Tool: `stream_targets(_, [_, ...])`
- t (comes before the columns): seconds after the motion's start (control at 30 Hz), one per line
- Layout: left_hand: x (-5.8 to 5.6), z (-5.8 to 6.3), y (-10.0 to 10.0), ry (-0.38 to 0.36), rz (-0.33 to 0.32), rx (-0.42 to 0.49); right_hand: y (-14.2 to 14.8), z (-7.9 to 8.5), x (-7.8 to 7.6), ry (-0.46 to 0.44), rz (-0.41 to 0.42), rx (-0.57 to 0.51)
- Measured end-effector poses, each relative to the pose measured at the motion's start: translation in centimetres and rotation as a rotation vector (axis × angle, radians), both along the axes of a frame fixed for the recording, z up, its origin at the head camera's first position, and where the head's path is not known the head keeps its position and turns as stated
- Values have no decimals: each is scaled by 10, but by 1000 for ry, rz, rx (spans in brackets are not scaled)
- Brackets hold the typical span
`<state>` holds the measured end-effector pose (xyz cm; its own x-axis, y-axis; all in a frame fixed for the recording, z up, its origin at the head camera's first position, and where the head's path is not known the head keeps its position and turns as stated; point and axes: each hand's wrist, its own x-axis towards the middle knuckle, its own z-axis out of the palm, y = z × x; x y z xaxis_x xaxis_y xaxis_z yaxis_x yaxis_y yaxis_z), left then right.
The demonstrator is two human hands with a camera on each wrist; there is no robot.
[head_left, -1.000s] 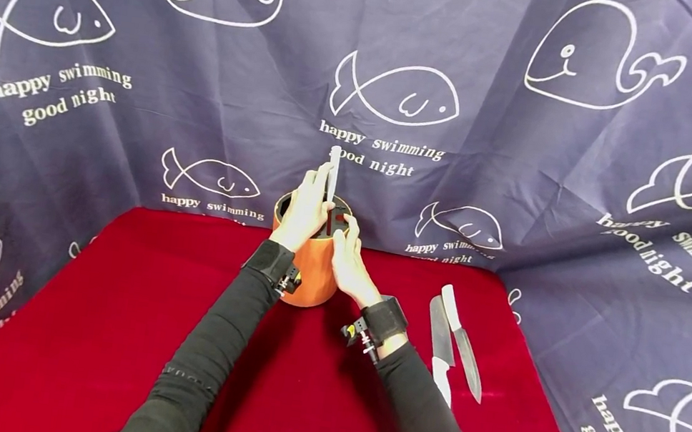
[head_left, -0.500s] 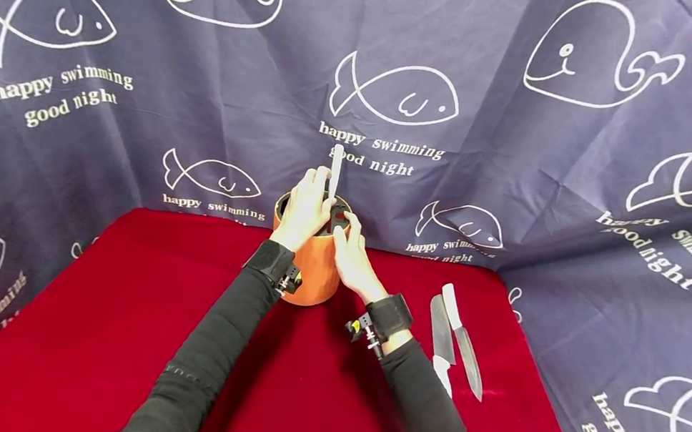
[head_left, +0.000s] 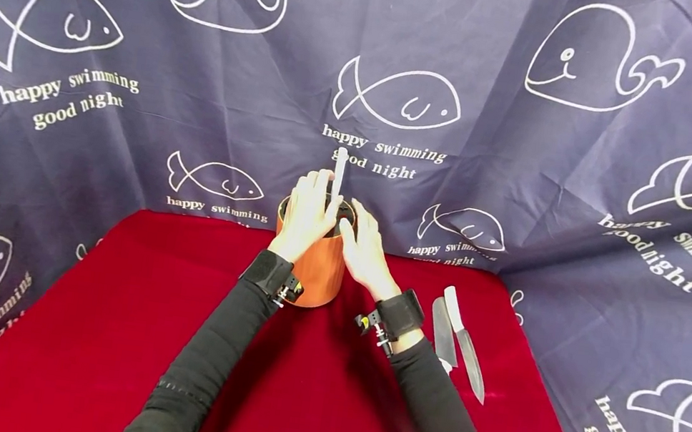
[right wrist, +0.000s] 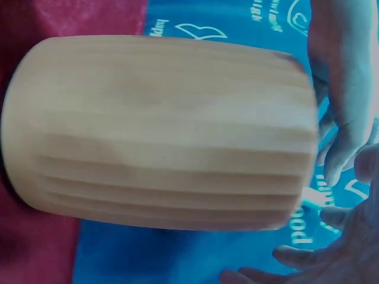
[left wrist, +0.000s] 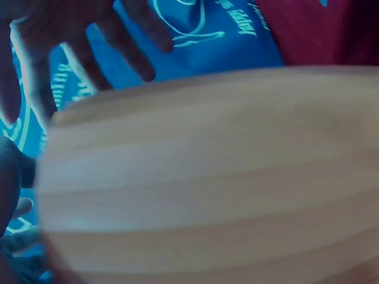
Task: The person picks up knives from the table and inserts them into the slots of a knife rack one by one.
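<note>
Holder [head_left: 321, 274]: wood by its look, orange-brown, upright and barrel-sided, with smooth bands running along its height in the wrist views; standing near the far edge of the counter [head_left: 179, 311], between both hands. Interior [head_left: 344, 211]: black, partly hidden by fingers. Handle [head_left: 340, 172]: white, slim, smooth, rising from the holder with a slight lean to the right. Left hand [head_left: 304, 218]: over the near left part of the rim, fingers long and nearly straight, thumb by the foot of the handle; contact with the handle not clear. Right hand [head_left: 367, 251]: at the right of the rim, fingers extended and spread, gripping nothing. Broad knife [head_left: 444, 329] and narrow knife [head_left: 466, 346]: grey metal blades, white handles, lying side by side in opposite directions, to the right of the holder. Counter covering: red, soft-napped cloth. Curtain [head_left: 269, 106]: blue-grey, creased fabric, printed in white with fish, whales and lettering. Changed from the earlier frames: right hand loosened from its bent hold at the rim, fingers now straighter; handle shifted slightly rightward; red patch inside the holder now out of sight; broad knife now more covered by the right sleeve [head_left: 438, 415].
</note>
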<state>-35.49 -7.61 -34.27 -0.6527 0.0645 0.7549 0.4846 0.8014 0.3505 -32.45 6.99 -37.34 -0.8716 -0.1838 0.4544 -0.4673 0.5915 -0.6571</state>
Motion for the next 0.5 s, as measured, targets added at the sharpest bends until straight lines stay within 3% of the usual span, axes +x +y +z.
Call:
stream_targets(0.13, [14,10,4,64,6,-19,1,11,4,80,-9,22])
stream_targets(0.3, [36,24,7,143,7,-104,5,22,14,150,-18,16])
stream_targets(0.5, [61,29,9,161,11,-114,13,27,27,175,-41,-16])
